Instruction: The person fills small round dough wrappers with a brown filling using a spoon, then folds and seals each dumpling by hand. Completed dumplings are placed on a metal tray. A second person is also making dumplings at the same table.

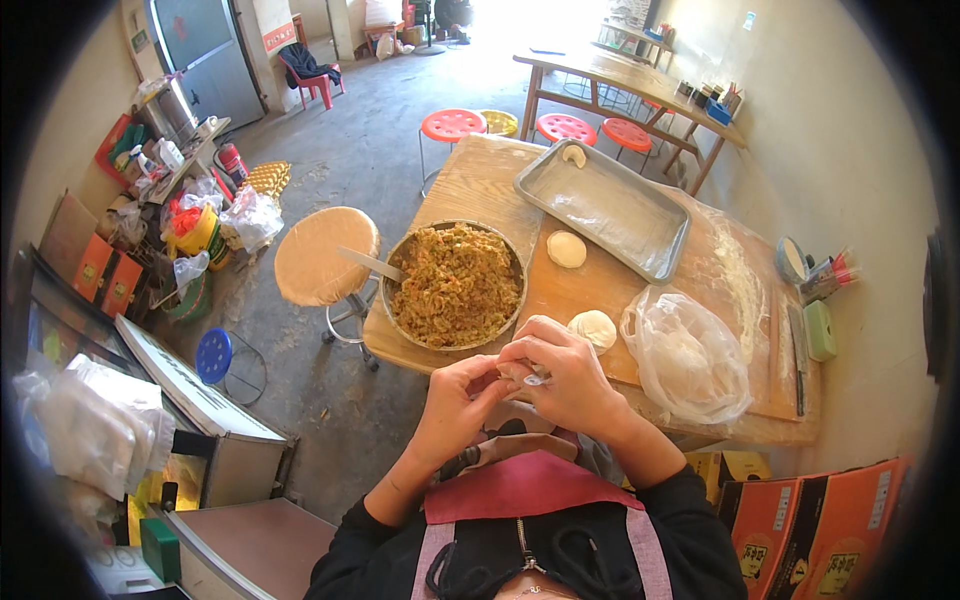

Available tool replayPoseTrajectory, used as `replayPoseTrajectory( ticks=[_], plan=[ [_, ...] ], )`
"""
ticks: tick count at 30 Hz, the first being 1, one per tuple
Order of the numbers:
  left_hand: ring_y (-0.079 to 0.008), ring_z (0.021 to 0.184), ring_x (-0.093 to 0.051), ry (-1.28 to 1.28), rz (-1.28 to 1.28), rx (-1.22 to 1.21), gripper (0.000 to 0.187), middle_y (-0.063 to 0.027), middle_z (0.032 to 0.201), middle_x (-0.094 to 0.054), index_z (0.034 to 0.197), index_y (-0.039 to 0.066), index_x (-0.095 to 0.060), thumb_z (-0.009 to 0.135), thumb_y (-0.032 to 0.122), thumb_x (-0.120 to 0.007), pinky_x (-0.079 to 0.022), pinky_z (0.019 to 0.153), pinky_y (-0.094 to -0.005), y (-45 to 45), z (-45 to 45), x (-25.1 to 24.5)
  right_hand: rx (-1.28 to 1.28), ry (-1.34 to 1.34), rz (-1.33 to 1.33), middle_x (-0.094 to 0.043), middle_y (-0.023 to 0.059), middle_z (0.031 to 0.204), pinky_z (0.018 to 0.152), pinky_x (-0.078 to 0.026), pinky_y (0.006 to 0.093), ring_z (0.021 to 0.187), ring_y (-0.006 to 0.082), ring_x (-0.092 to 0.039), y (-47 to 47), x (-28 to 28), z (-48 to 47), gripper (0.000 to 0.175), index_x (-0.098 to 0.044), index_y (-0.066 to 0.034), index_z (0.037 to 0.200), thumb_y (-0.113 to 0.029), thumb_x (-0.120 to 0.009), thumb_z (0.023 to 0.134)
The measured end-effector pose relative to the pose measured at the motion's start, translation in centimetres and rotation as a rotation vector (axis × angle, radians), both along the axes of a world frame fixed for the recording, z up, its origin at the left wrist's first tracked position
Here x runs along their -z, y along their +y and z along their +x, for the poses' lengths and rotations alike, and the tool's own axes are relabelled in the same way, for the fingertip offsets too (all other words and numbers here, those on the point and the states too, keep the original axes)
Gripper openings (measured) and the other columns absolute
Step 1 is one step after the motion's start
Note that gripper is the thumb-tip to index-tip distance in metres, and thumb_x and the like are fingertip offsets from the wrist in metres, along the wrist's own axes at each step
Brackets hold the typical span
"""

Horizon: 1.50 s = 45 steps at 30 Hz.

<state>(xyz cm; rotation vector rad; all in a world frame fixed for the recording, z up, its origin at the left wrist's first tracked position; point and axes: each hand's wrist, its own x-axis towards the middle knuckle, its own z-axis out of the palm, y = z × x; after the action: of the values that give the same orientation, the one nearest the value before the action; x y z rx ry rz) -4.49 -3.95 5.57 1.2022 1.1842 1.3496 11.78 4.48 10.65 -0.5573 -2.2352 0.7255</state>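
My left hand [466, 397] and my right hand [559, 371] meet at the near table edge, fingers pinched together around a small pale piece, apparently dough, mostly hidden by the fingers. Just beyond them is a round metal bowl of chopped filling [457, 289], with a flat metal spatula [367, 262] leaning out over its left rim. A stack of round dough wrappers [595, 331] lies beside my right hand, and one single wrapper [566, 249] lies farther out. The metal tray [600, 214] holds one crescent dumpling [574, 155] at its far left corner.
A clear plastic bag with dough [686, 360] sits right of my hands. Beyond it are a rolling pin [774, 352], a knife [796, 360], streaks of flour, a green container [820, 331] and a small bowl [791, 260]. A covered round stool [327, 256] stands left of the wooden table [480, 172].
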Motion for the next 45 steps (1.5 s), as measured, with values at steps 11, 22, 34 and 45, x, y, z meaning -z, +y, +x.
replayPoseTrajectory(
  ticks=[11, 22, 34, 45],
  plan=[
    [-0.0091, 0.094, -0.068, -0.271, -0.087, 0.104, 0.027, -0.0066, 0.102, -0.075, 0.123, -0.005, -0.066, 0.099, 0.006, -0.069, -0.055, 0.083, -0.0253, 0.1, 0.1, 0.7, 0.001, -0.055, 0.058, -0.063, 0.0098, 0.085, 0.067, -0.053, 0.0431, 0.08, 0.0334, -0.066, 0.6, 1.2, 0.1, 0.016, -0.065, -0.0048, 0.09, -0.007, -0.076, 0.078],
    [-0.0103, 0.093, -0.07, -0.283, -0.124, 0.103, 0.025, -0.0072, 0.104, -0.074, 0.122, -0.003, -0.064, 0.099, 0.005, -0.069, -0.057, 0.082, -0.0256, -0.1, -0.1, 1.9, -0.105, -0.381, 0.241, -0.063, 0.0124, 0.088, 0.064, -0.052, 0.0471, 0.081, 0.0373, -0.068, 1.4, 0.6, 0.7, 0.018, -0.061, -0.0066, 0.093, -0.02, -0.072, 0.086],
    [-0.0107, 0.091, -0.07, -0.321, -0.084, 0.091, 0.022, -0.0065, 0.105, -0.073, 0.12, -0.002, -0.064, 0.102, 0.011, -0.067, -0.056, 0.081, -0.0258, -0.2, 0.2, 0.9, -0.081, -0.351, -0.033, -0.064, 0.0159, 0.082, 0.067, -0.052, 0.0491, 0.078, 0.0405, -0.067, 1.1, 0.2, 1.5, 0.018, -0.057, -0.0042, 0.087, -0.016, -0.07, 0.089],
    [-0.0103, 0.068, -0.066, -0.323, 0.009, 0.038, 0.017, -0.0066, 0.095, -0.07, 0.117, 0.0, -0.061, 0.107, 0.014, -0.057, -0.053, 0.067, -0.0239, -0.3, 0.7, 1.0, -0.151, -0.158, -0.29, -0.066, 0.022, 0.078, 0.065, -0.052, 0.0457, 0.076, 0.0438, -0.066, 0.1, 1.6, 1.3, 0.017, -0.064, -0.0004, 0.088, -0.015, -0.063, 0.098]
  ],
)
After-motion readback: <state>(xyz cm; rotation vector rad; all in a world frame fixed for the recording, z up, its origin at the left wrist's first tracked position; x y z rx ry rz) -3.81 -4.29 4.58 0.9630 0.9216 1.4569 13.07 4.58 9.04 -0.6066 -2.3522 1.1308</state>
